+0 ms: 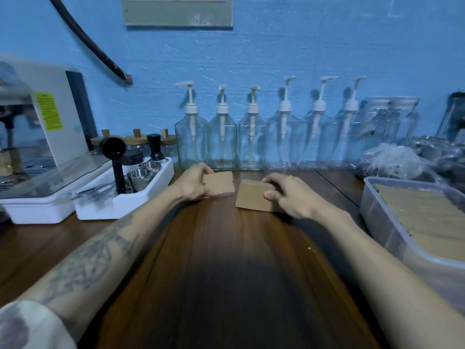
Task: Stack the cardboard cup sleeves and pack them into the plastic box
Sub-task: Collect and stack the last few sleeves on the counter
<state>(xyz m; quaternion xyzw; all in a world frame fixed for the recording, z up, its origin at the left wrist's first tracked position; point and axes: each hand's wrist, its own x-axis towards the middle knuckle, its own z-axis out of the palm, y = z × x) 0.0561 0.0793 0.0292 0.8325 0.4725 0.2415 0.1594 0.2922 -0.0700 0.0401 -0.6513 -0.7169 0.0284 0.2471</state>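
Note:
My left hand [192, 182] grips a thin bunch of brown cardboard cup sleeves [219, 183] by its left end, held just above the wooden table [226, 260]. To its right, my right hand [289, 195] holds a thicker stack of sleeves [251, 197] standing on edge on the table, thumb on the front face and fingers over the top. The two stacks are a small gap apart. At the right edge stands the clear plastic box [382, 217], with rows of packed sleeves [427, 217] inside it.
A row of clear pump bottles [251, 137] lines the blue wall behind the hands. A white tray with barista tools [125, 190] and a coffee machine [37, 137] stand on the left. Plastic bags and jars [392, 159] sit at the back right.

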